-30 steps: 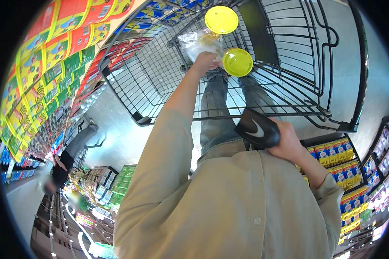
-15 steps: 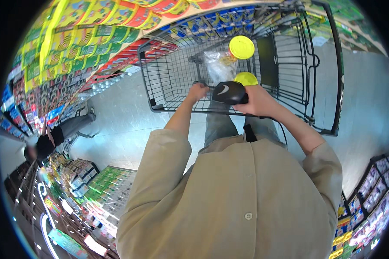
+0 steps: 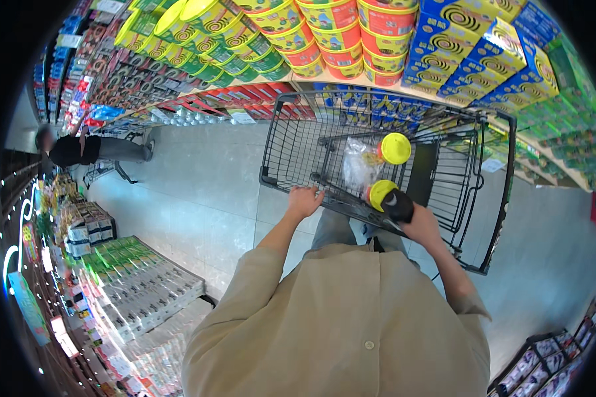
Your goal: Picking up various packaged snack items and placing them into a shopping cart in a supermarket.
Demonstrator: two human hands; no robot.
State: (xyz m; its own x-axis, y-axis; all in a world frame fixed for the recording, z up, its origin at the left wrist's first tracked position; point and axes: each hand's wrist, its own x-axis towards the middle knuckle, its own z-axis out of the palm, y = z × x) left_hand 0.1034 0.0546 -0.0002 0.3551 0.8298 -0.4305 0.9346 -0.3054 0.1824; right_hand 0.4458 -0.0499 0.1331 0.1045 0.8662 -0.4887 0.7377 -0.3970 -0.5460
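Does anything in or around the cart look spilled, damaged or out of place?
Nothing stands out. The black wire cart holds two yellow-lidded containers and a clear bag, with no spill visible. The left hand grips the cart handle; the right hand holds a black object at the handle. Shelf stock behind looks orderly.

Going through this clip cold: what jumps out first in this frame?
The black wire shopping cart fills the middle, with two bright yellow lids on containers inside it. The left hand grips the cart's near rail, and the right hand holds a small black object at the rail. Behind, shelves of stacked yellow and red tubs and blue boxes run along the top.
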